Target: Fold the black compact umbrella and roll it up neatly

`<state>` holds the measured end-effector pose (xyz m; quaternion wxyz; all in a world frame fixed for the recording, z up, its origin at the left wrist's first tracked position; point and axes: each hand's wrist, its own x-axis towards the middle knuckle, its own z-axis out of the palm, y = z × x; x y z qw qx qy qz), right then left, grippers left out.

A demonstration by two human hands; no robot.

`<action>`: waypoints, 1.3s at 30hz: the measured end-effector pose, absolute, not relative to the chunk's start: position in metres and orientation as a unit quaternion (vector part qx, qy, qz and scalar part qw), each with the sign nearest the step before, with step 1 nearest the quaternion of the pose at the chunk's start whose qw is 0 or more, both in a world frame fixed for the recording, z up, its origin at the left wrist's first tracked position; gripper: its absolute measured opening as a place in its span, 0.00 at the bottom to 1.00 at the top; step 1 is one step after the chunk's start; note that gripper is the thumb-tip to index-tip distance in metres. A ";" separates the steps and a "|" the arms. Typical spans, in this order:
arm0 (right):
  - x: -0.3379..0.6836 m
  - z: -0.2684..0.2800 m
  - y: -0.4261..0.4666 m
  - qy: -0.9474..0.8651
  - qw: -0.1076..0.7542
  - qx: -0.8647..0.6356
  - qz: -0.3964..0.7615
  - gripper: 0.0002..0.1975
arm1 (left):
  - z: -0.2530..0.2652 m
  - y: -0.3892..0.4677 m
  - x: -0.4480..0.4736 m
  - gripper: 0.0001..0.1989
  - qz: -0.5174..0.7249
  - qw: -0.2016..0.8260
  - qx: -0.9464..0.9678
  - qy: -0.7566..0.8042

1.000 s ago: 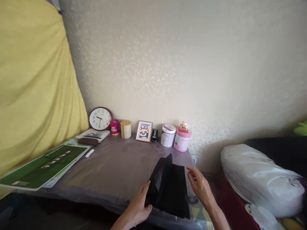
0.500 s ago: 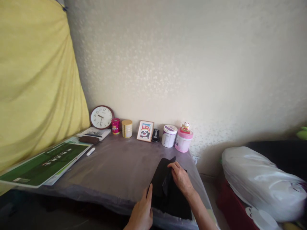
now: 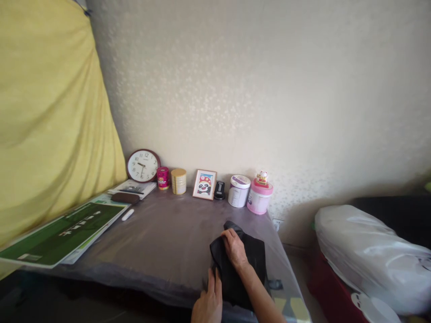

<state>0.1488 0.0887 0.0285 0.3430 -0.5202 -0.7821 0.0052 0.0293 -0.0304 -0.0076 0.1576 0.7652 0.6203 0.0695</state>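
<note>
On a smooth grey table, I see a floppy black sheet at the front edge. My right hand pinches its top; whether my left hand, beside it, grips, I can't tell. Behind it stands a round pink-and-white tub.

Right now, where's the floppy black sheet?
Head view: the black sheet is at the near right corner of the grey table, right hand on its upper part, left hand at its left edge.
</note>
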 end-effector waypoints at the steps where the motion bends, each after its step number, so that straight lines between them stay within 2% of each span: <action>1: 0.149 0.024 0.090 -0.781 0.345 -0.521 0.001 0.12 | -0.011 -0.030 0.027 0.37 0.065 0.164 0.765 0.619; 5: 0.150 0.014 0.092 -0.770 0.359 -0.527 -0.015 0.13 | -0.006 -0.031 0.015 0.37 0.070 0.188 0.775 0.600; 10: 0.148 0.016 0.091 -0.773 0.355 -0.526 -0.019 0.10 | 0.023 -0.028 0.011 0.22 0.147 0.148 0.803 0.558; 11: 0.148 0.017 0.091 -0.777 0.349 -0.523 -0.021 0.10 | 0.026 -0.025 0.012 0.24 0.156 0.148 0.808 0.548; 15: 0.150 0.020 0.090 -0.791 0.331 -0.514 -0.023 0.11 | 0.015 -0.014 0.020 0.43 0.130 0.163 0.821 0.532; 22: 0.157 0.019 0.094 -0.813 0.308 -0.495 -0.009 0.13 | 0.008 -0.011 0.031 0.43 0.035 0.156 0.817 0.554; 29: 0.171 0.020 0.121 -0.809 0.226 -0.542 0.007 0.15 | -0.016 -0.007 0.030 0.47 0.077 0.153 0.817 0.550; 32: 0.175 0.020 0.136 -0.800 0.199 -0.566 -0.002 0.17 | -0.009 -0.008 0.031 0.47 0.073 0.180 0.809 0.556; 36: 0.183 0.021 0.146 -0.758 0.215 -0.616 -0.025 0.16 | 0.018 -0.011 0.033 0.50 0.019 0.213 0.790 0.574; 39: 0.208 0.023 0.136 -0.718 0.253 -0.645 -0.059 0.16 | 0.027 -0.015 0.032 0.50 0.038 0.224 0.790 0.570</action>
